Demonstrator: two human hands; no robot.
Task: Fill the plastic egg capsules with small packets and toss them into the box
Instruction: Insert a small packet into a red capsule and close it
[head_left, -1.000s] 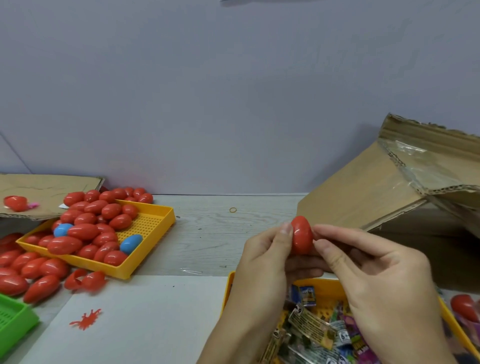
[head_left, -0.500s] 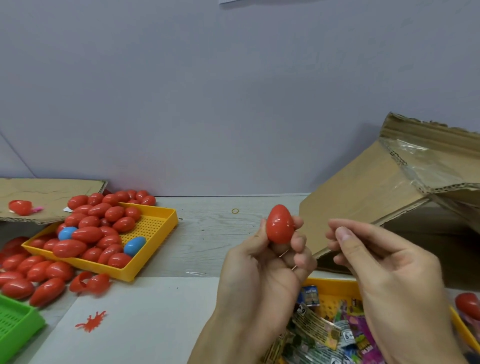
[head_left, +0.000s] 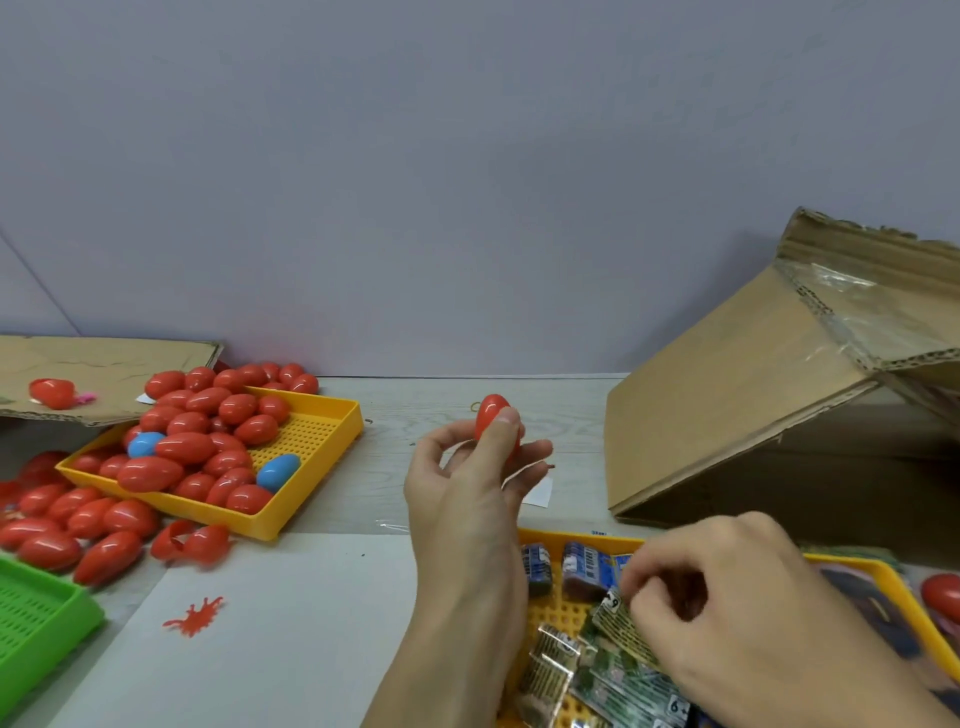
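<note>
egg capsule sits pinched in my left hand above the bench; my right hand curls round a packet in the yellow tray. loose thumb grip risks dropping it short of the box.

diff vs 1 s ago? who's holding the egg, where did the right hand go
The right hand let go of the red egg and dropped to the near yellow tray, where it now pinches a packet. The left hand alone holds the egg, raised. The far yellow tray of eggs and the cardboard box are unmoved.
</note>
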